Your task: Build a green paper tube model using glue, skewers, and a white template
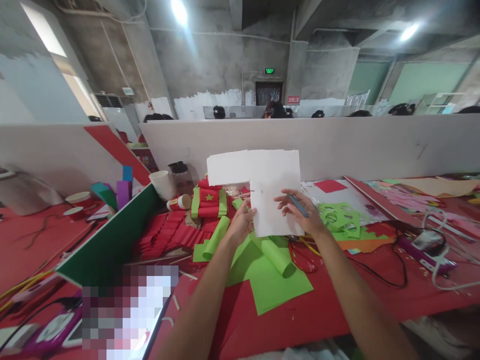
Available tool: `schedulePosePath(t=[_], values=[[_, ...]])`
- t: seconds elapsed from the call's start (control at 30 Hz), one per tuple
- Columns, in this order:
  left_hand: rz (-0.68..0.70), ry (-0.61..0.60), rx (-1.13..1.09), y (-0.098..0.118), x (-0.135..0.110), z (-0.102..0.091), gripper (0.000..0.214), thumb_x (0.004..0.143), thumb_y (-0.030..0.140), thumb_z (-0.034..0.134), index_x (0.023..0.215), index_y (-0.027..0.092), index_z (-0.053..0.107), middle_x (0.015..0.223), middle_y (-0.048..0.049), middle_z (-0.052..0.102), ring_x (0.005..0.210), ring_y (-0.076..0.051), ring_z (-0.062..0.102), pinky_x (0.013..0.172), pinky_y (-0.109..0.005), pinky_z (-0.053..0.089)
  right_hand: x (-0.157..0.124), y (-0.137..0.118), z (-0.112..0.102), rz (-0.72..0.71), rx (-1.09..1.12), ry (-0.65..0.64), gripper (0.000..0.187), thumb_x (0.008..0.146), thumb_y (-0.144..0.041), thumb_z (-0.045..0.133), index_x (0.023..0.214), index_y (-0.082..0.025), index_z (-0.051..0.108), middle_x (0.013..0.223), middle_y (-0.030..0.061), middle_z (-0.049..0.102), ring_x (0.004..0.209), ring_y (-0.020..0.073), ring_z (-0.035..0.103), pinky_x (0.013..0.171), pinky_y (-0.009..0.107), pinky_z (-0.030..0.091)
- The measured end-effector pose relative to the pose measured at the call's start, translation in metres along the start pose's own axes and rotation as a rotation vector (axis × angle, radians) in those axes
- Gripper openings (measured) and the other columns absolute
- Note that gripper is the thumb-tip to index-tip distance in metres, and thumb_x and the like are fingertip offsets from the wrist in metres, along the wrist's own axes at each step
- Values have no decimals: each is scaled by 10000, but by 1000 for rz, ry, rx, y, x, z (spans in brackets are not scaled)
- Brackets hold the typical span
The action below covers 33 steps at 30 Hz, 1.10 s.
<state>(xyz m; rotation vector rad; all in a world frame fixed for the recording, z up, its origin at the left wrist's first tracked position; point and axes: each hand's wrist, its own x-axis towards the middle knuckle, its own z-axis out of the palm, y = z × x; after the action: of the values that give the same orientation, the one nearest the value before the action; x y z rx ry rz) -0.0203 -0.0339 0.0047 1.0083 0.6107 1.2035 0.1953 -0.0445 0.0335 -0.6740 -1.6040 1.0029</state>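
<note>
Light: ceiling lamps point(179, 12) glare high above the grip of the left hand point(243, 220) | Shade: soft shadows fall on green paper point(279, 292) below it | Quality: pixelated patch point(127, 310) lower left; outer edges stretch.

A red-covered table point(322, 310) carries green paper point(277, 295) on the near side of the left hand point(243, 222). Left of that hand stands a green board point(108, 235), with what may be a phone point(150, 300), blurred, before it. Well right of the right hand point(298, 210) lie a black cable point(399, 286) and a purple block point(422, 256).

Stacked cups point(162, 184) stand left of the sheet point(275, 175).
</note>
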Motion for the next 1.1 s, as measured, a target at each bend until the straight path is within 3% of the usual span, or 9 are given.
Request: schedulePosePath(t=[0.17,0.27,0.37,0.47,0.63,0.9,1.1], values=[[34,45,-42,0,3,-3,584,757,202,721,1295,264,500,1046,-44,699,839,-181,681,669,-264,540,29,8,16,-10,-69,33,436,867,-509,590,1146,-185,673,809,42,688,606,126,576,550,262,489],[56,83,-87,0,5,-5,558,781,205,702,1301,254,507,1098,-55,694,900,-194,679,728,-286,550,45,8,27,-100,-235,91,345,832,-482,629,938,-170,729,744,20,655,535,106,523,508,247,449],[74,104,-103,-1,7,-7,508,801,241,695,1282,249,530,1118,-60,692,927,-200,679,762,-304,554,50,9,34,-162,-314,193,292,826,-478,625,868,-194,682,699,-1,638,544,114,538,523,241,461],[87,94,-116,-2,7,-8,494,794,246,705,1263,243,552,1121,-58,693,933,-201,679,772,-308,554,45,11,36,-177,-330,271,286,820,-479,636,885,-202,661,742,9,670,584,134,589,559,253,498],[77,72,-106,-1,8,-8,471,782,227,713,1237,228,591,1100,-63,698,934,-204,672,774,-298,547,34,14,33,-178,-301,230,337,875,-493,570,985,-195,683,882,65,729,751,196,688,697,319,567],[53,73,-119,0,7,-10,481,752,202,743,1215,228,614,1055,-50,708,858,-171,672,723,-260,538,32,24,33,-195,-299,201,317,879,-462,590,1022,-191,666,957,74,726,874,210,701,763,329,577],[26,70,-134,1,5,-9,441,769,176,725,1195,231,623,995,-26,724,780,-129,666,695,-216,522,32,21,31,-211,-326,192,287,890,-413,587,1033,-182,682,953,66,725,837,187,688,766,310,567]])
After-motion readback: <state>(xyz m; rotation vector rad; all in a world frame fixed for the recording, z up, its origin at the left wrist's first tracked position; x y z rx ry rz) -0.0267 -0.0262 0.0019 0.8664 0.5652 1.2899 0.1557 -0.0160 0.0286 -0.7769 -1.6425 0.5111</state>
